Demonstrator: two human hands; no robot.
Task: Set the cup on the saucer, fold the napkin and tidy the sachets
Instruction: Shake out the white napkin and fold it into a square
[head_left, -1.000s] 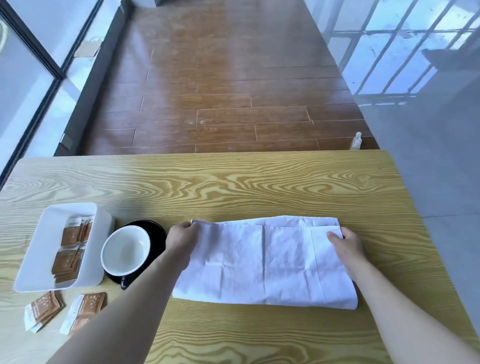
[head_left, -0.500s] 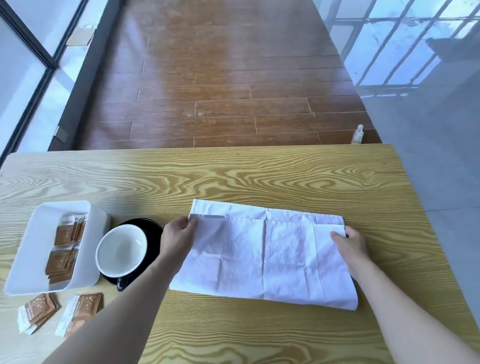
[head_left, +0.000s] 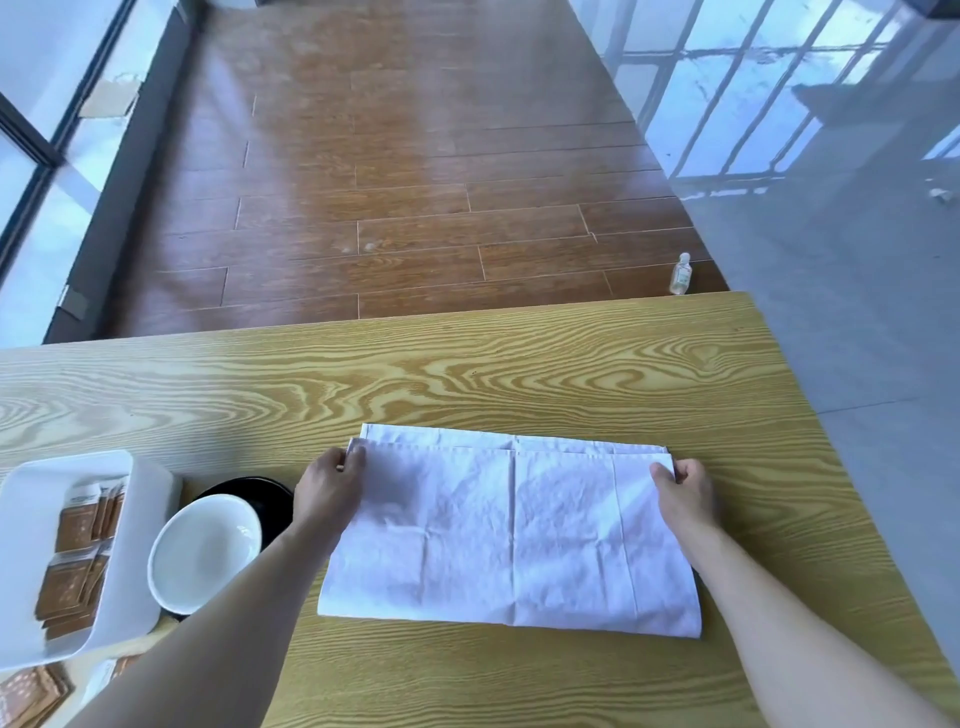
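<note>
Two hands pinch the far corners of the napkin (head_left: 511, 535): left hand (head_left: 332, 486) at one end, right hand (head_left: 683, 493) at the other. Its long axis runs left-right across the table (head_left: 467, 374); both lie equally near.

café-like room: wood table (head_left: 519, 374), sachets (head_left: 78, 530), plank floor (head_left: 415, 182)

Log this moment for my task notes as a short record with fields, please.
napkin: white, folded over, flat on the table
left hand: pinches the top layer's far left corner
right hand: pinches its far right corner
cup: white, on the black saucer
sachets: brown, most in the white tray, some loose beside it
</note>
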